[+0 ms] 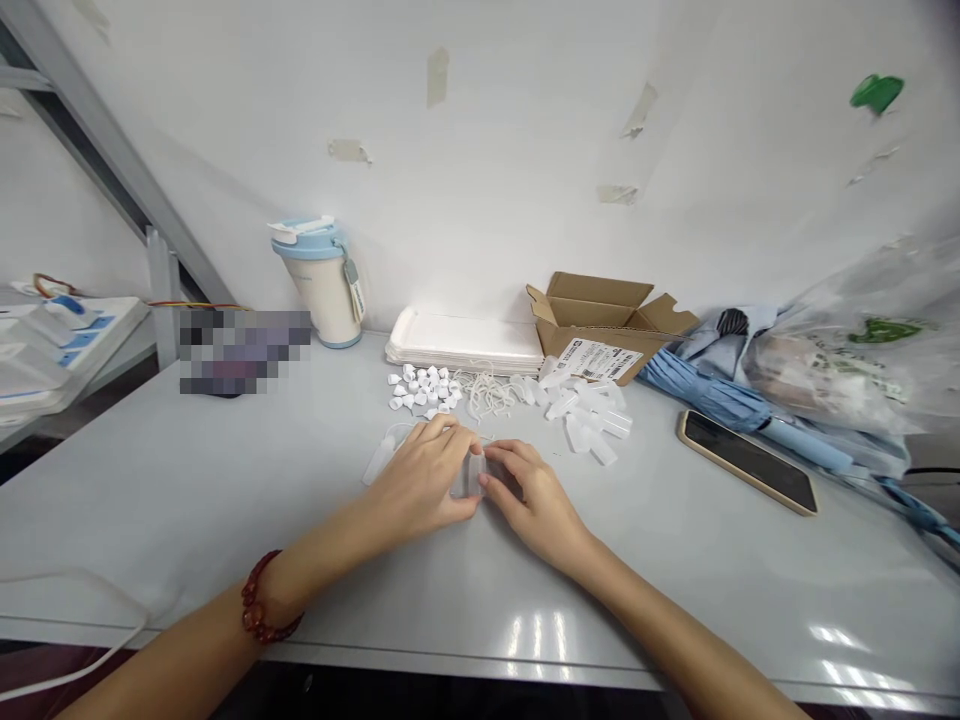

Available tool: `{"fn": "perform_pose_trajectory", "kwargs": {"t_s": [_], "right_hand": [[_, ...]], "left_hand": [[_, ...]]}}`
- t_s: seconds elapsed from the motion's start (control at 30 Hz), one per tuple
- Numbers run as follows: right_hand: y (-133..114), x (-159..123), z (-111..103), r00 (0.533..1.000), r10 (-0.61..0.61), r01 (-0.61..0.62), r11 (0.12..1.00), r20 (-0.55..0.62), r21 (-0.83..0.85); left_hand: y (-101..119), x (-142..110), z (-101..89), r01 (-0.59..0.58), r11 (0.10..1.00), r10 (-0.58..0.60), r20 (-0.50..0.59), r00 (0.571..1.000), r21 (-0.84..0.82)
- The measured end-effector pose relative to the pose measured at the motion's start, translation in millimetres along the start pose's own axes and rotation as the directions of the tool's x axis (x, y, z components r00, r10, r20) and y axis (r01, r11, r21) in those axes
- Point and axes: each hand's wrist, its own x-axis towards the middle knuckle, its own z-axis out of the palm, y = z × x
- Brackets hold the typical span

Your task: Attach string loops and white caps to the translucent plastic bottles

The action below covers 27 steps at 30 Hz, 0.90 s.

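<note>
Near the middle of the grey table, a small translucent plastic tube [475, 474] stands between my two hands. My left hand [420, 478] is curled around its left side, thumb low and fingers above. From the right, my right hand [538, 500] pinches the same tube with its thumb and fingertips. Part of the tube is hidden by the fingers. Beside my left hand lies another translucent piece [378, 460] with a thin white cord. Just beyond the hands are a group of small white caps [424, 382], a tangle of white cords [491, 393] and a pile of translucent tubes [592, 412].
Along the wall stand a cream tumbler [322, 290], a stack of white trays [469, 338] and an opened cardboard box [600, 335]. To the right lie a phone [746, 460], a blue umbrella [705, 390] and a plastic bag [847, 350]. A white cable [124, 600] crosses the front left.
</note>
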Motion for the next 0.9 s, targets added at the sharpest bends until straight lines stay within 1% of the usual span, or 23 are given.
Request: {"fn": "perform_pose_trajectory", "kwargs": {"t_s": [0.17,0.3,0.6,0.8,0.9], "right_hand": [[3.4,-0.5,1.5,0.998,-0.055,0.056,0.997,0.02,-0.058],[2.9,-0.3,0.5,0.995,-0.087,0.091,0.992,0.045,-0.083],[-1.4,-0.3,-1.1,0.993,-0.091,0.099,0.99,0.077,-0.102],[-0.7,-0.2,-1.2,0.992,-0.088,0.098,0.989,0.095,-0.108],[-0.4,-0.2,-1.5,0.991,-0.088,0.1,0.989,0.101,-0.113]], "left_hand": [[-2.2,-1.1,-0.7,-0.004,1.0,0.004,0.013,1.0,0.017],[-2.8,-1.2,-3.0,0.005,1.0,-0.006,0.045,0.999,0.028],[-4.4,-1.9,-4.9,-0.001,1.0,-0.001,0.086,0.996,0.03],[-5.2,-2.9,-4.7,-0.019,0.999,0.017,0.087,0.996,0.026],[-5.9,-2.8,-4.2,-0.008,0.999,0.005,0.106,0.994,0.033]]}}
